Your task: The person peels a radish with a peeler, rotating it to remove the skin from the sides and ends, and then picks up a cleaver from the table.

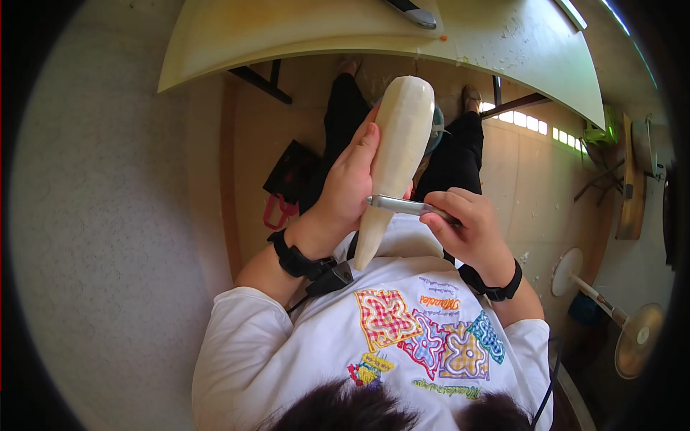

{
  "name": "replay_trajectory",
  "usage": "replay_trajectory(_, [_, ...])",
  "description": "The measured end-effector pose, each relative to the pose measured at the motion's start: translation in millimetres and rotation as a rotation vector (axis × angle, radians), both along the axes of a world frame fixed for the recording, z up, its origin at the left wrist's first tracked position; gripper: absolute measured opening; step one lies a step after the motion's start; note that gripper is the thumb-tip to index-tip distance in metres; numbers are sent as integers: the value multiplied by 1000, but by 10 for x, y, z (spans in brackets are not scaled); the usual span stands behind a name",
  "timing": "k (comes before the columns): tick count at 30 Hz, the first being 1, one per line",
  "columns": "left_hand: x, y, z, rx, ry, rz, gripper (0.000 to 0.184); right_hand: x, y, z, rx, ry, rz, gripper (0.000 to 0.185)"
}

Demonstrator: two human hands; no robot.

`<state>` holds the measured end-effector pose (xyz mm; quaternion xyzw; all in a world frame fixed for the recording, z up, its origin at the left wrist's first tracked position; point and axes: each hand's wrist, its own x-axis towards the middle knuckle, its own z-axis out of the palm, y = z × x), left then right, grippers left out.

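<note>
A long, pale peeled radish [402,133] is held in front of my chest, thick end away from me and thin tip toward my shirt. My left hand [350,176] wraps round its left side, thumb lying along it. My right hand [467,221] grips the handle of a metal peeler [402,206], whose head lies across the lower part of the radish. The fingers of my left hand behind the radish are mostly hidden.
A pale table [323,32] stands ahead, with a dark-handled knife [417,13] and scraps on it. Between my legs is a partly hidden bucket [435,129]. A black bag [291,172] lies at left, a white fan [636,337] stands at right.
</note>
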<state>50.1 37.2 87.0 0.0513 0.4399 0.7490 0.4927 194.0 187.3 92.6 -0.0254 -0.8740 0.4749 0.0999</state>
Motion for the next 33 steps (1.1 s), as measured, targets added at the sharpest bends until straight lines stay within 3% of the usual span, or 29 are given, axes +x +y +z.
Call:
replay_trajectory(4, [-13,-26,-44,87,-56,-45,53,-37,-9,-16,3,23,-49,17])
replay_trajectory(7, [79,-13,38,-29,-214,-19,50,-75,22,-37,-11,27,-130,15])
replay_trajectory(10, [97,-2,-24,-15,-151,-47,50,-106,106,-99,-32,52,-251,12])
replay_trajectory(13, [101,-33,-60,52,-164,-90,53,-101,148,-82,6,-39,-260,11])
replay_trajectory(23, [78,-64,-1,7,-29,-158,58,-250,259,30,-12,45,-308,11])
replay_trajectory(29, [86,-166,107,88,-16,-242,58,-279,683,-149,65,-65,-452,20])
replay_trajectory(31, [66,-171,209,124,-9,-257,59,-221,784,-322,-10,-55,-467,23])
replay_trajectory(33, [29,-142,255,136,-16,-236,60,-183,845,-379,-475,-128,-484,23])
